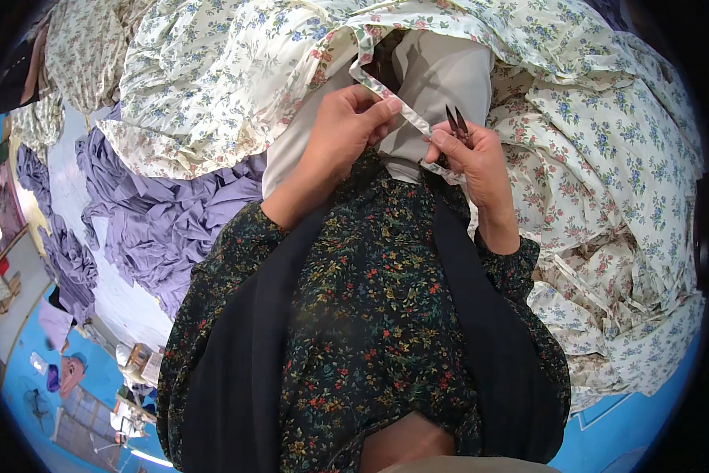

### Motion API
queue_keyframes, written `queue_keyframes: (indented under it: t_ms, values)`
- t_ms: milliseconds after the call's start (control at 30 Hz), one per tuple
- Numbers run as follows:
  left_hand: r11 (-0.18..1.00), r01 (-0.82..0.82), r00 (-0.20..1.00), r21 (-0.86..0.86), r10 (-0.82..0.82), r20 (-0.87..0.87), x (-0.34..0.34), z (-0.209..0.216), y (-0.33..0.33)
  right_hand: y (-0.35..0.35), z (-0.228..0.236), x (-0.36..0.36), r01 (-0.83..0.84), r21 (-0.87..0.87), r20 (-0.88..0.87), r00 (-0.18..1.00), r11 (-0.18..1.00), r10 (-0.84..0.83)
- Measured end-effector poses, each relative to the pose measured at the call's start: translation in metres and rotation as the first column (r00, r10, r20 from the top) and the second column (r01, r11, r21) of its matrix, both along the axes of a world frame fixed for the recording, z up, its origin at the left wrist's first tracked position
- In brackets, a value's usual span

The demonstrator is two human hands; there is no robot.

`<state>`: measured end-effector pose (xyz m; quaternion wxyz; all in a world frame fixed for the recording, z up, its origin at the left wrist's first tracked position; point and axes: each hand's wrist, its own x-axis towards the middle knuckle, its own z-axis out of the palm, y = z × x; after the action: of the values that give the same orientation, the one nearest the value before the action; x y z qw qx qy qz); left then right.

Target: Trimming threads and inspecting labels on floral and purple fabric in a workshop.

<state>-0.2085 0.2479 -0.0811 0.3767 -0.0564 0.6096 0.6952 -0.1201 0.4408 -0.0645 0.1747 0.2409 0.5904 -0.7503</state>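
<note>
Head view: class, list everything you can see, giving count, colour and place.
Floral strip: one, white with printed flowers, upper centre
Snips: one, dark, upper centre
Floral fabric: count unclear, cream with blue and pink flowers, top and right
Purple fabric: count unclear, purple, heaped left
Fan: one, dark, lower left
Other background items: count unclear, mixed colours, mostly lower left, too small to name
Trousers: one pair, pale grey, upper centre
Top: one, dark floral, centre
Left grip: one, bare, upper centre, pinching the strip
Right grip: one, bare, upper centre, holding snips and strip
</note>
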Motion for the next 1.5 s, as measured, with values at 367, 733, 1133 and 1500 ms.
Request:
queue_keyframes:
  t_ms: [367, 733, 1133, 1500]
  values:
    - [0.997, 0.076, 0.995, 0.000, -0.076, 0.067, 0.008, 0.003, 0.001, -0.004, -0.015, -0.007, 0.187, 0.170, -0.161, 0.974, 0.968, -0.160]
    - [0.993, 0.070, 0.979, 0.094, -0.087, 0.183, 0.005, -0.002, -0.004, -0.007, -0.008, -0.019, 0.198, -0.405, -0.089, 0.963, 0.893, -0.254]
    - [0.996, 0.032, 0.991, 0.089, -0.043, 0.129, 0.005, -0.003, -0.008, -0.008, -0.007, -0.021, 0.250, 0.403, -0.335, 0.935, 0.880, -0.112]
    - [0.994, -0.029, 0.993, 0.109, 0.015, 0.121, 0.009, -0.002, -0.009, -0.017, -0.006, -0.010, 0.001, 0.572, -0.325, 0.918, 0.820, 0.226]
